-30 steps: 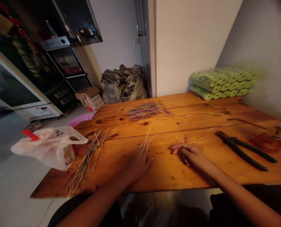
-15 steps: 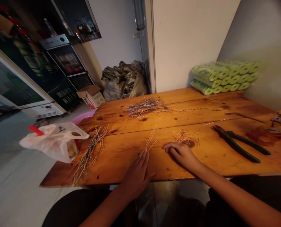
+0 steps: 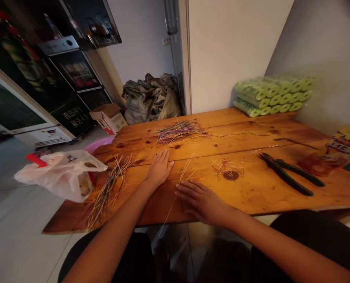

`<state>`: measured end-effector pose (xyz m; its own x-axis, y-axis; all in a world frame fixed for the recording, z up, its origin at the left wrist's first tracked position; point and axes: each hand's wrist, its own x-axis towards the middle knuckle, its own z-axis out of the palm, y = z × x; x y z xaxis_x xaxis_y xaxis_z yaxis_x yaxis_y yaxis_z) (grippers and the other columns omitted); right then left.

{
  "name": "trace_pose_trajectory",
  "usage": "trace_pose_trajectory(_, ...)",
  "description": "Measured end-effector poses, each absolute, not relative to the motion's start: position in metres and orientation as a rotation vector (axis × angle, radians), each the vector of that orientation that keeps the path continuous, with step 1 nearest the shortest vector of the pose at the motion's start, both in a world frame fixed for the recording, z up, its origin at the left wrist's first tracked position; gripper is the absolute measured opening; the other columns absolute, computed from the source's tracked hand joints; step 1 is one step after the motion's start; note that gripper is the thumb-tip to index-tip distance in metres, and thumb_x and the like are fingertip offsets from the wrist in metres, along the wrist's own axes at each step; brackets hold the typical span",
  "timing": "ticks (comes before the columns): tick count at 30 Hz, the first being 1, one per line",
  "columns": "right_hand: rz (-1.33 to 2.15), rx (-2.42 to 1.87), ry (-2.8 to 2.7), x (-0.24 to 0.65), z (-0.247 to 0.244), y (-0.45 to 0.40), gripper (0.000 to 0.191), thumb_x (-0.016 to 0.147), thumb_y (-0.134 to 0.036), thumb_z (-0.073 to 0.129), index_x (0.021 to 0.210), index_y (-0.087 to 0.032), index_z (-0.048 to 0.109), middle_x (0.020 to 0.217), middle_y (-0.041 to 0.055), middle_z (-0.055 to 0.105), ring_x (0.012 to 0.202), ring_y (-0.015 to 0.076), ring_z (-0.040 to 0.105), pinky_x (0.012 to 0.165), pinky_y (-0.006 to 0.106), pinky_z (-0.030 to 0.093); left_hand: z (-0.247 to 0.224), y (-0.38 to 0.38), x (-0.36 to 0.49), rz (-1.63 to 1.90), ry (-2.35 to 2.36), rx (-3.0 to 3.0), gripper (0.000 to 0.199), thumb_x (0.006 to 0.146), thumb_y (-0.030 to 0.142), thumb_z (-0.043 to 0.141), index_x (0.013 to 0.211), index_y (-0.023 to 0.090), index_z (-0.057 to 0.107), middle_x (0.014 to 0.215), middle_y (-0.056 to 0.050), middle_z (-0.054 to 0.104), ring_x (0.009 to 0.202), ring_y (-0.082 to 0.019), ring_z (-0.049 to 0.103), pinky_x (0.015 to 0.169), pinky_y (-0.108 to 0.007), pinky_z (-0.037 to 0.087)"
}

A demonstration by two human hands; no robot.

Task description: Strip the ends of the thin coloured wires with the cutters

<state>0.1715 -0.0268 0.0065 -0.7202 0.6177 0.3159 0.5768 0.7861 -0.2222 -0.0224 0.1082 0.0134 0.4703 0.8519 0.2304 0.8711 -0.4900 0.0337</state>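
My left hand (image 3: pixel 159 168) reaches over the table with its fingers stretched out, just short of a pile of thin coloured wires (image 3: pixel 177 132). Nothing shows in its grasp. Lying low with its fingers extended, my right hand (image 3: pixel 203 201) rests its fingertips at a few loose pale wires (image 3: pixel 186 167). One of these runs down past the table's front edge. Short wire offcuts (image 3: pixel 225 167) are scattered beyond the right hand. To the left lies another bundle of wires (image 3: pixel 111 188). A long twisted strand (image 3: pixel 240 134) extends rightward from the far pile.
Cutting pliers (image 3: pixel 290 173) lie on the wooden table (image 3: pixel 251 196) at right, near a drink bottle (image 3: pixel 325 157). Green-wrapped rolls (image 3: pixel 272 96) are stacked at the back right. A white plastic bag (image 3: pixel 65 173) sits at the left edge.
My left hand has moved up and left, from the loose wires towards the far pile. My right hand has come left and nearer to me, from the offcuts to the loose wires.
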Motion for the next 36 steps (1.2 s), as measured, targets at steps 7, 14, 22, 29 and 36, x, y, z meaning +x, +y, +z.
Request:
trace_pose_trajectory(7, 0.312, -0.915, -2.712, 0.177, 0.005, -0.021, 0.052, 0.096, -0.046, 0.03, 0.142, -0.023, 0.034, 0.148, 0.0041, 0.032, 0.138, 0.0218, 0.018, 0.113, 0.045, 0.008, 0.001, 0.124, -0.017, -0.266, -1.6, -2.672, 0.053, 0.093, 0.038, 0.03, 0.133, 0.005, 0.042, 0.142, -0.017, 0.039, 0.134, -0.025, 0.034, 0.111, -0.04, 0.029)
trace_pose_trajectory(14, 0.38, -0.943, -2.696, 0.177, 0.006, -0.02, 0.051, 0.096, -0.045, 0.029, 0.141, -0.023, 0.035, 0.147, 0.0035, 0.035, 0.138, 0.0215, 0.021, 0.112, 0.043, 0.009, -0.002, 0.127, -0.02, -0.258, -1.577, -2.732, 0.05, 0.093, 0.034, 0.028, 0.131, 0.007, 0.046, 0.139, -0.012, 0.046, 0.131, -0.02, 0.038, 0.112, -0.034, 0.027)
trace_pose_trajectory(22, 0.375, -0.949, -2.672, 0.177, 0.001, -0.019, 0.053, 0.096, -0.046, 0.029, 0.142, -0.02, 0.035, 0.146, 0.0057, 0.035, 0.137, 0.022, 0.024, 0.112, 0.044, 0.011, 0.024, 0.075, -0.038, -0.139, -1.672, -2.714, 0.045, 0.089, 0.029, 0.036, 0.126, 0.007, 0.052, 0.131, -0.012, 0.054, 0.123, -0.021, 0.049, 0.107, -0.034, 0.034)
trace_pose_trajectory(29, 0.306, -0.997, -2.629, 0.175, -0.002, -0.02, 0.055, 0.094, -0.046, 0.034, 0.139, -0.014, 0.039, 0.145, 0.0117, 0.037, 0.135, 0.0238, 0.027, 0.111, 0.043, 0.016, 0.051, -0.008, -0.061, 0.045, -1.867, -2.933, 0.045, 0.091, 0.037, 0.034, 0.127, 0.017, 0.053, 0.133, -0.007, 0.053, 0.125, -0.02, 0.047, 0.109, -0.039, 0.031)
trace_pose_trajectory(36, 0.296, -1.04, -2.6, 0.174, -0.001, -0.022, 0.057, 0.093, -0.046, 0.037, 0.139, -0.013, 0.039, 0.147, 0.0132, 0.032, 0.138, 0.0241, 0.021, 0.112, 0.041, 0.017, 0.074, -0.027, -0.077, 0.119, -1.748, -3.285, 0.041, 0.088, 0.045, 0.043, 0.125, 0.03, 0.054, 0.131, 0.0, 0.055, 0.125, -0.019, 0.047, 0.107, -0.039, 0.034)
